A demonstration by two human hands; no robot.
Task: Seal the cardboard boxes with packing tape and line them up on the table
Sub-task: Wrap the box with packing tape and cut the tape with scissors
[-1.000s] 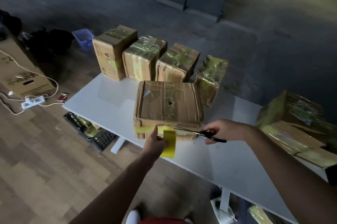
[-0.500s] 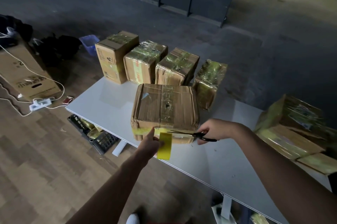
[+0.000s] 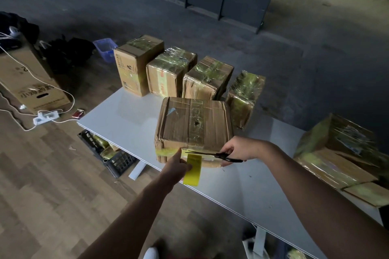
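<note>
Across box [image 3: 193,123] front, scissors [image 3: 212,154], tips leftward

A flat brown cardboard box [image 3: 193,126] lay near the table [image 3: 130,115] edge, yellow packing tape [image 3: 192,171] hanging off its front. Four taped boxes [image 3: 170,73] stood behind

Right-side boxes [image 3: 341,159] cropped at edge — scissors [image 3: 226,156] handles hidden in right hand [image 3: 237,150].
</note>
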